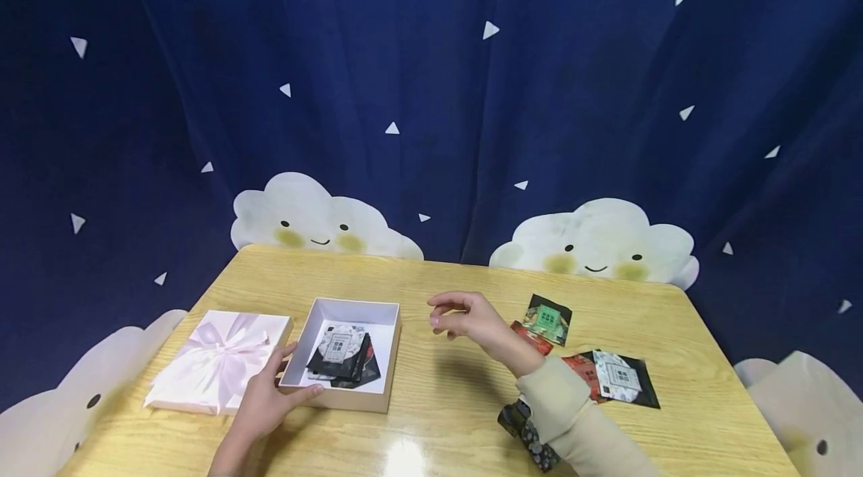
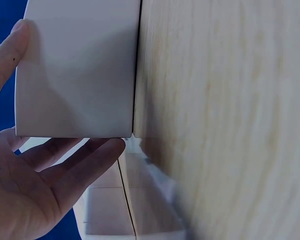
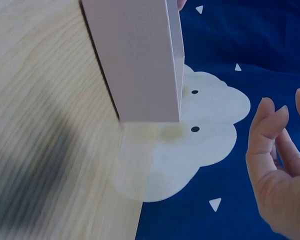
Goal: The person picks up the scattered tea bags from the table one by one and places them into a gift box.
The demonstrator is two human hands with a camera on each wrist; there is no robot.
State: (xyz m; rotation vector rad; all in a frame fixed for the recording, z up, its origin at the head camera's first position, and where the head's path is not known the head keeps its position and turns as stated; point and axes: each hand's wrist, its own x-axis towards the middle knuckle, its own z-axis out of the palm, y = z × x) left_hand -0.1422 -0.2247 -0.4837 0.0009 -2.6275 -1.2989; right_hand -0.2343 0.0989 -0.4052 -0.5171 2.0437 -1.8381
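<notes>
An open white gift box stands on the table, with several flat dark sachets bearing printed labels stacked inside. My left hand holds the box at its near left corner, the thumb along the front wall and the fingers against the left side. In the left wrist view the fingertips press on the box wall. To the right of the box, my right hand hovers over the table with loosely bent fingers and nothing in them; the right wrist view shows this hand apart from the box.
Left of the box lies its white lid with a pale pink ribbon bow. Toward the right, a green-labelled sachet overlaps a red one. Nearer, a white-labelled sachet lies beside another red sachet. A dark blue curtain hangs behind.
</notes>
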